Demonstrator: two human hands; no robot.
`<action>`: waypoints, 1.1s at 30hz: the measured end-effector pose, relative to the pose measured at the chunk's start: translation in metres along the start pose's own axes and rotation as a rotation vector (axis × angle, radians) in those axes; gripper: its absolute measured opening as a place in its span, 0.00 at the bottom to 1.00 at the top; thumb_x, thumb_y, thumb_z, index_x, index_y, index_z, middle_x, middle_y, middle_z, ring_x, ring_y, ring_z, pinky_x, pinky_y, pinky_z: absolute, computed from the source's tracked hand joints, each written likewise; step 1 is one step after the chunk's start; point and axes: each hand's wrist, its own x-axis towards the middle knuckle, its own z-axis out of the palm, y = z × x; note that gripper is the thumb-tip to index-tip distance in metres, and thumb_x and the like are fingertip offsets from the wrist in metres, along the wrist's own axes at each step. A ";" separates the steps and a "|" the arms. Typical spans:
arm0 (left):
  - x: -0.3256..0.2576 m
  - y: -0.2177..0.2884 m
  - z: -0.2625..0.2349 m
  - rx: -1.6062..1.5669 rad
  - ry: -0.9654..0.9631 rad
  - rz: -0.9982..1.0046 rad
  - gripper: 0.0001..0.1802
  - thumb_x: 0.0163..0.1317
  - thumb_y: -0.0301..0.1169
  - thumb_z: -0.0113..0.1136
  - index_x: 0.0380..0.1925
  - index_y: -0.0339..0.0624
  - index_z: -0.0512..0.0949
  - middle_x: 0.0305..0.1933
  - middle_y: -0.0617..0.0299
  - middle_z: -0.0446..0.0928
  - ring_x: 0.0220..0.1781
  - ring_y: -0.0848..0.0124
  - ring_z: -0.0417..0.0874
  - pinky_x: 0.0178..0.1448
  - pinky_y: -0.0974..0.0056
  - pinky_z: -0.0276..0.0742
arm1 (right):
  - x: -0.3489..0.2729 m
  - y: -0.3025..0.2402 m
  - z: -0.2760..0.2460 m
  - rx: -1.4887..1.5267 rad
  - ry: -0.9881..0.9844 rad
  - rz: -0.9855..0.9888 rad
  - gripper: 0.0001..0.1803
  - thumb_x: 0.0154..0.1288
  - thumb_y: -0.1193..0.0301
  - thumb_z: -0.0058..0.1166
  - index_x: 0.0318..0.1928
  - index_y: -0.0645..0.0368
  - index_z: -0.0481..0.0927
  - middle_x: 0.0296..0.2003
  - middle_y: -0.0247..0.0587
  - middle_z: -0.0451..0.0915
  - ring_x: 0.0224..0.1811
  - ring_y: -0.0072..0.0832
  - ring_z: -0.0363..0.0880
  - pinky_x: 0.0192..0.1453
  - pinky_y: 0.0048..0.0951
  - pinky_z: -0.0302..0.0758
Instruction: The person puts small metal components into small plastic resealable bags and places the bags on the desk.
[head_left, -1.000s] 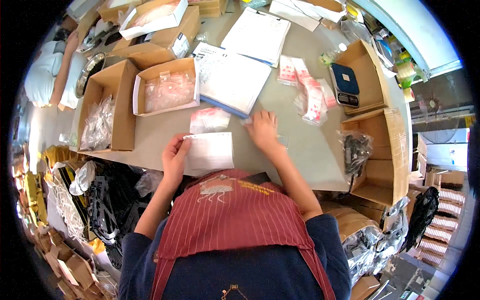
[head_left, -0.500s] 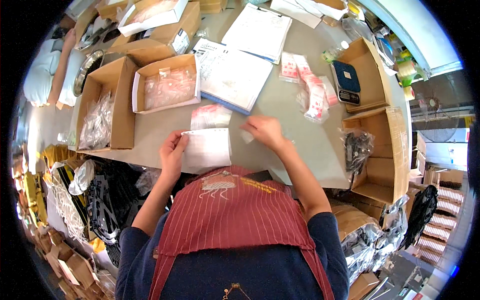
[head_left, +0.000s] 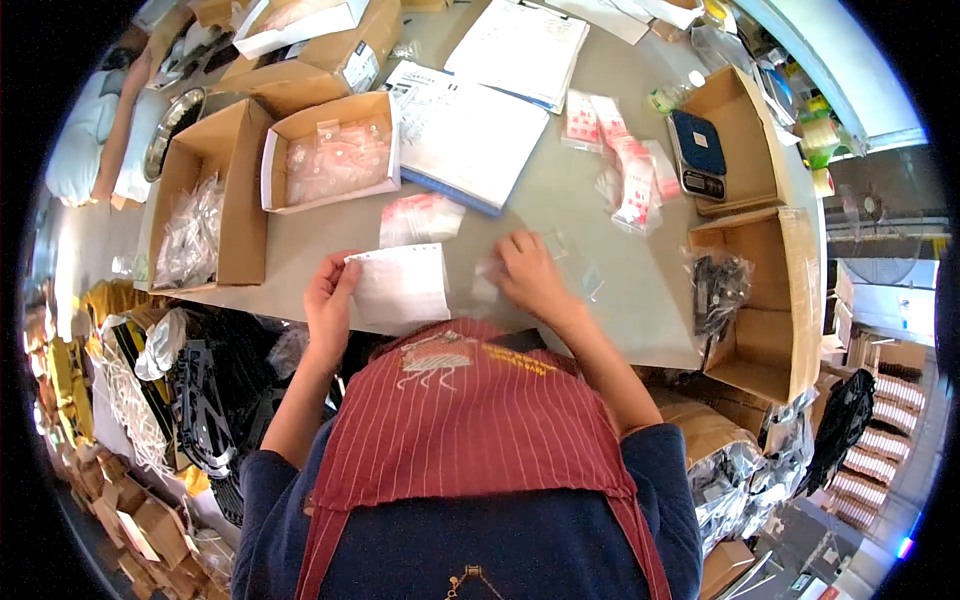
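Observation:
My left hand (head_left: 328, 300) pinches the left edge of a white sheet of paper (head_left: 402, 284), which has small marks along its top edge. Just beyond the sheet lie several small red-and-white printed packets (head_left: 420, 219). My right hand (head_left: 535, 275) is to the right of the sheet, fingers bent down close to the table. At its fingertips is a small clear plastic bag (head_left: 486, 282), somewhat blurred, which it appears to grip. Other small clear bags (head_left: 593, 285) lie to the right of this hand.
Beyond my hands are stacked papers on a blue clipboard (head_left: 470, 135). A white box of small clear packets (head_left: 335, 160) and a carton of bagged parts (head_left: 195, 235) stand left. Right are red-and-white packets (head_left: 635, 185), a scale (head_left: 697, 145) and an open carton (head_left: 765, 340).
My left hand has moved slightly left with the sheet, which now tilts. The right hand has turned and come a little nearer, with the clear bag still at its fingertips.

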 end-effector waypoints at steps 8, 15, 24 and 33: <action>0.008 0.004 -0.003 -0.056 0.039 -0.001 0.12 0.72 0.30 0.56 0.49 0.36 0.79 0.41 0.68 0.81 0.42 0.80 0.76 0.49 0.73 0.69 | 0.018 0.034 -0.019 0.513 -0.268 0.400 0.11 0.56 0.79 0.56 0.42 0.59 0.77 0.41 0.49 0.82 0.49 0.43 0.80 0.54 0.43 0.75; 0.007 -0.001 -0.013 -0.095 0.083 0.009 0.11 0.72 0.30 0.57 0.49 0.37 0.80 0.40 0.70 0.80 0.38 0.82 0.73 0.45 0.75 0.66 | -0.008 0.039 -0.055 0.239 0.095 0.151 0.28 0.54 0.85 0.49 0.58 0.57 0.75 0.53 0.51 0.79 0.60 0.47 0.75 0.65 0.45 0.71; 0.000 0.011 -0.006 -0.006 0.099 0.034 0.12 0.73 0.30 0.56 0.51 0.34 0.79 0.43 0.66 0.81 0.42 0.80 0.76 0.50 0.74 0.69 | -0.175 0.059 -0.053 -0.260 0.077 0.714 0.34 0.69 0.65 0.53 0.69 0.72 0.61 0.72 0.74 0.51 0.75 0.70 0.46 0.79 0.58 0.49; 0.028 0.023 0.060 0.134 -0.174 0.058 0.13 0.72 0.30 0.58 0.51 0.34 0.79 0.40 0.66 0.81 0.41 0.81 0.77 0.46 0.72 0.74 | -0.043 0.048 -0.022 -0.022 0.184 0.416 0.34 0.69 0.67 0.53 0.69 0.73 0.60 0.72 0.71 0.55 0.75 0.63 0.52 0.79 0.52 0.52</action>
